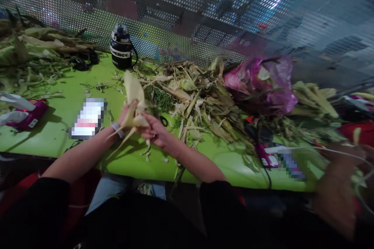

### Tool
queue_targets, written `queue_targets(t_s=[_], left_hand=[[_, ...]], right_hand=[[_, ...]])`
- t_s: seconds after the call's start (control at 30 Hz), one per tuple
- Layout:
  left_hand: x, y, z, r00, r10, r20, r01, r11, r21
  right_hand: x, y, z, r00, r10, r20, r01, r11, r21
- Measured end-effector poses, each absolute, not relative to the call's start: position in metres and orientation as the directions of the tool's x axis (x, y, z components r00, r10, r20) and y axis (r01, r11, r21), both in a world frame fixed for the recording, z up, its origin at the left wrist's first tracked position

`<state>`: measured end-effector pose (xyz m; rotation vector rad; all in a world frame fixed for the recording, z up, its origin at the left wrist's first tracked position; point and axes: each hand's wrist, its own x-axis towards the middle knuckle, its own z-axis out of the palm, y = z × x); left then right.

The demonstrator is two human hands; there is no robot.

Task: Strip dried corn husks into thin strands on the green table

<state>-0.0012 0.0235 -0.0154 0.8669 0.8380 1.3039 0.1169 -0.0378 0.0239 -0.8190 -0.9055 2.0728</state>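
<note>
Pale, peeled-back corn husk (134,88) stands up from between my two hands, over the near part of the green table. My left hand (126,113) is closed around its middle; a whitish band circles that wrist. On the other side my right hand (152,129) pinches the lower end, where a folded leaf bulges out. Long loose strips hang down below the hands. Whether a cob sits inside the leaves I cannot tell. Small husk scraps (147,155) lie on the table just under my right hand.
Dry husks (198,105) are heaped right of my hands, near a pink plastic bag (263,85). A dark bottle (121,48) stands by the perforated metal screen (187,11). A lit phone (89,118) lies left. At far right is another person's arm (336,190).
</note>
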Motion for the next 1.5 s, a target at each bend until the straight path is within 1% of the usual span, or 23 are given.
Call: queue_targets(t_s=[0.07,0.1,0.13,0.17,0.2,0.23,0.27,0.3,0.37,0.47,0.5,0.57,0.63,0.67,0.7,0.8,0.9,0.97,1.17,1.23,1.33,1.37,1.5], left_hand=[[-0.009,0.03,-0.009,0.04,0.997,-0.069,-0.448,0.08,0.89],[-0.011,0.032,-0.004,-0.01,0.997,-0.077,-0.457,0.064,0.887],[-0.013,0.033,0.001,-0.038,0.998,-0.058,-0.446,0.035,0.894],[-0.014,0.033,0.005,-0.064,0.998,-0.027,-0.44,-0.004,0.898],[-0.016,0.033,0.009,-0.102,0.995,0.001,-0.447,-0.047,0.893],[-0.017,0.033,0.011,-0.141,0.989,0.033,-0.45,-0.094,0.888],[-0.019,0.033,0.013,-0.167,0.984,0.065,-0.445,-0.134,0.886],[-0.021,0.034,0.014,-0.179,0.98,0.082,-0.434,-0.153,0.888],[-0.024,0.034,0.013,-0.162,0.98,0.117,-0.406,-0.174,0.897],[-0.027,0.032,0.009,-0.035,0.987,0.156,-0.374,-0.158,0.914],[-0.026,0.031,0.007,0.038,0.987,0.155,-0.363,-0.131,0.923],[-0.022,0.027,0.004,0.206,0.972,0.114,-0.324,-0.042,0.945],[-0.017,0.023,-0.001,0.315,0.945,0.084,-0.261,0.001,0.965],[-0.015,0.022,-0.004,0.33,0.939,0.093,-0.229,-0.016,0.973],[-0.012,0.021,-0.008,0.324,0.938,0.121,-0.196,-0.059,0.979],[-0.008,0.02,-0.017,0.264,0.925,0.273,-0.082,-0.26,0.962],[-0.008,0.018,-0.022,0.272,0.872,0.407,0.035,-0.431,0.902],[-0.009,0.016,-0.022,0.285,0.851,0.441,0.064,-0.476,0.877],[-0.008,0.01,-0.013,0.296,0.87,0.393,0.06,-0.428,0.902],[-0.009,0.008,-0.008,0.327,0.879,0.346,0.023,-0.374,0.927],[-0.011,0.006,-0.001,0.354,0.903,0.242,-0.063,-0.235,0.97],[-0.011,0.005,0.0,0.359,0.908,0.217,-0.089,-0.199,0.976],[-0.009,0.005,0.002,0.357,0.917,0.175,-0.169,-0.121,0.978]], right_hand=[[0.113,-0.054,0.032,-0.695,0.676,-0.244,-0.227,-0.529,-0.818],[0.113,-0.06,0.037,-0.698,0.688,-0.197,-0.219,-0.467,-0.857],[0.116,-0.061,0.041,-0.659,0.742,-0.124,-0.244,-0.366,-0.898],[0.12,-0.059,0.044,-0.561,0.827,-0.036,-0.286,-0.235,-0.929],[0.125,-0.054,0.045,-0.379,0.925,0.042,-0.331,-0.093,-0.939],[0.132,-0.045,0.044,-0.17,0.98,0.102,-0.351,0.037,-0.936],[0.14,-0.033,0.041,-0.001,0.99,0.141,-0.332,0.133,-0.934],[0.149,-0.019,0.036,0.093,0.981,0.17,-0.272,0.19,-0.944],[0.165,0.008,0.023,0.191,0.949,0.253,-0.069,0.27,-0.96],[0.181,0.037,0.005,0.142,0.961,0.237,0.256,0.195,-0.947],[0.183,0.04,0.003,0.171,0.942,0.288,0.312,0.225,-0.923],[0.182,0.038,0.004,0.161,0.91,0.383,0.347,0.311,-0.885],[0.175,0.026,0.013,0.103,0.905,0.412,0.272,0.372,-0.887],[0.17,0.018,0.018,0.068,0.912,0.404,0.251,0.377,-0.892],[0.164,0.011,0.023,0.053,0.91,0.411,0.276,0.382,-0.882],[0.152,-0.004,0.032,-0.005,0.896,0.443,0.474,0.392,-0.788],[0.151,-0.004,0.032,-0.051,0.93,0.365,0.577,0.326,-0.749],[0.155,0.0,0.029,-0.067,0.947,0.315,0.537,0.3,-0.788],[0.163,0.01,0.022,-0.106,0.967,0.233,0.311,0.254,-0.916],[0.163,0.013,0.022,-0.06,0.975,0.215,0.211,0.223,-0.952],[0.165,0.018,0.025,0.091,0.971,0.219,0.035,0.217,-0.976],[0.167,0.019,0.027,0.108,0.973,0.202,-0.029,0.206,-0.978],[0.171,0.023,0.029,-0.028,0.998,0.065,-0.234,0.056,-0.971]])
